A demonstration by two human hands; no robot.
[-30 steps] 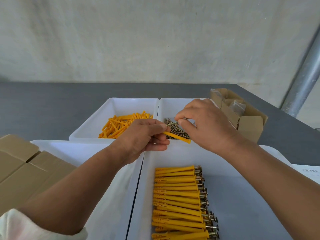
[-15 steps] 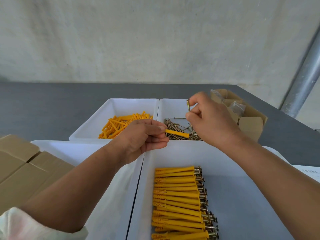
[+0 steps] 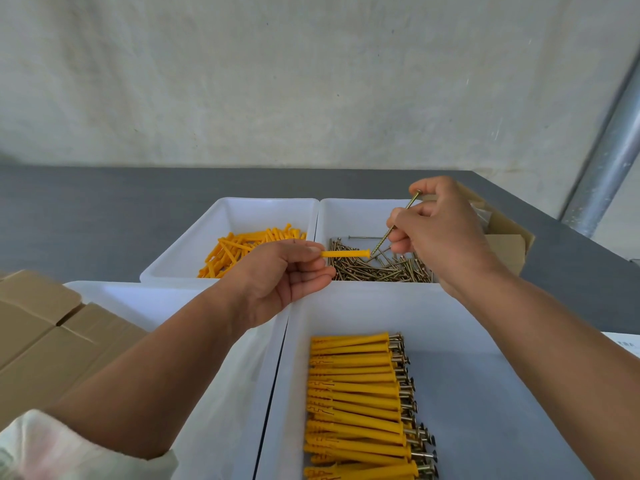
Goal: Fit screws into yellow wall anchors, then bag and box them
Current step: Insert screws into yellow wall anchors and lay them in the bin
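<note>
Fingers of right hand (image 3: pixel 438 233) pinch tilted screw (image 3: pixel 398 223).

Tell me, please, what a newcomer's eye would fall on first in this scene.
The left hand pinches a yellow wall anchor level at centre, while the right hand angles a screw tip-down toward its flared end, above the far tray of loose screws. Nearer, in the right-hand white tray, a neat row of assembled anchors lies with screw heads pointing right.

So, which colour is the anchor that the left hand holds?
Yellow-orange; the anchor shows best in the head view.
</note>
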